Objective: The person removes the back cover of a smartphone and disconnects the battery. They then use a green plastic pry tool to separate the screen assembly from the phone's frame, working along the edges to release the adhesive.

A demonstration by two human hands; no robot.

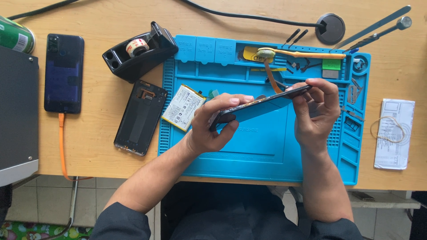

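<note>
The thin dark opened phone body [260, 104] lay edge-on, long axis left-right above the blue silicone mat [267, 151], left hand [213, 122] and right hand [316, 109] gripping opposite ends.

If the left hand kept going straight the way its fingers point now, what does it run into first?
The left hand points right along the dark opened phone it grips, so it would likely meet the right hand holding the other end. Depth is unclear; below lies only the blue silicone repair mat.
</note>
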